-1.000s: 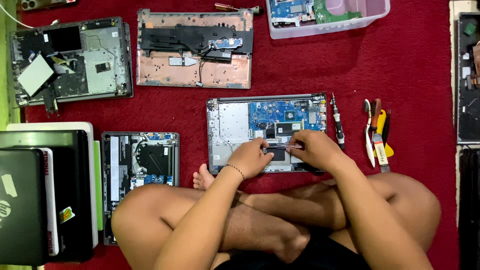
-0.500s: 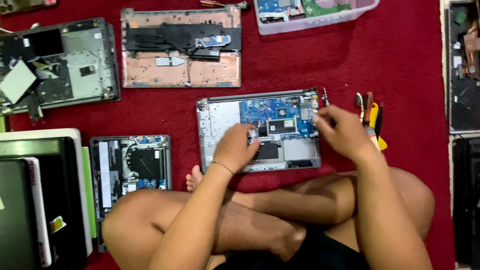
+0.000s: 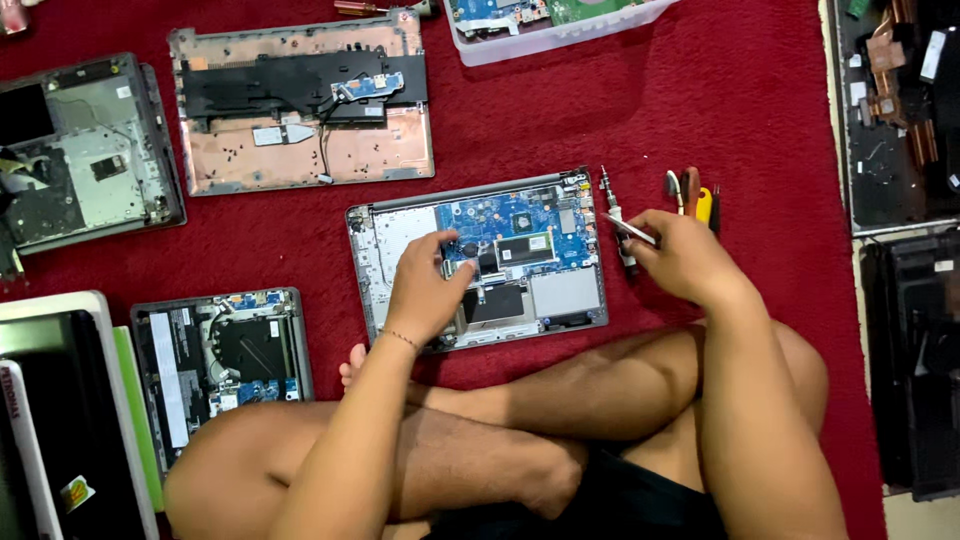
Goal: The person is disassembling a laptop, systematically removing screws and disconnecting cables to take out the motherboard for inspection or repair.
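Head view, straight down, close overhead

i see a red carpet as the floor cover. directly on it: an opened laptop base at centre, a copper-toned shell above, a grey chassis left, a clear plastic tray, loose hand tools.

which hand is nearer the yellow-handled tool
Right. The right hand sits just below-left of the yellow-handled tool, holding a thin metal tool. The left hand rests on the open laptop, well to its left.
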